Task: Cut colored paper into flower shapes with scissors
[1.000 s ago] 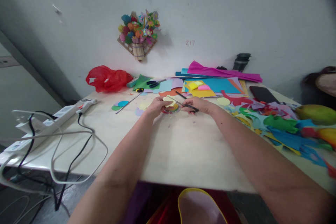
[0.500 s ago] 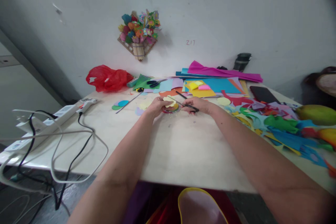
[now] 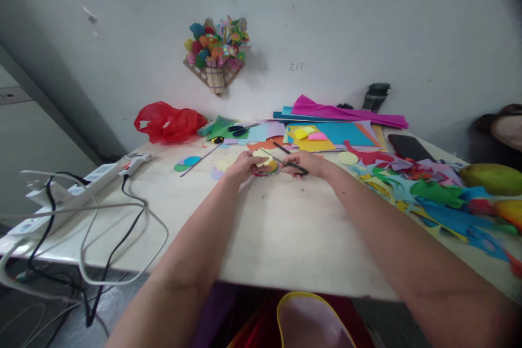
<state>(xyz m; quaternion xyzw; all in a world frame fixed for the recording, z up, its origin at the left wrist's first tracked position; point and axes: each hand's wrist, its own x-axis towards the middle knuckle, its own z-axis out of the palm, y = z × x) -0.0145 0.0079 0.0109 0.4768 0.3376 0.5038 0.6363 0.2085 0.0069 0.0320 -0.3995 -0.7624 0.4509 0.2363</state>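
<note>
Near the table's middle, my left hand (image 3: 243,167) pinches a pale yellow paper piece (image 3: 263,158) between thumb and fingers. My right hand (image 3: 304,163) is closed round the handles of dark scissors (image 3: 297,167), whose blades point left toward that paper. Whether the blades touch it is too small to tell. Just below the paper, between both hands, lies a roll of clear tape (image 3: 268,172) with coloured bits in it. A thin dark stick (image 3: 281,147) lies behind the scissors.
Coloured sheets (image 3: 346,133) and a second pair of scissors (image 3: 240,129) lie at the back. Paper scraps (image 3: 440,190) and a phone (image 3: 410,147) are on the right. A red bag (image 3: 167,122) sits back left; a power strip (image 3: 81,187) with cables is at the left edge.
</note>
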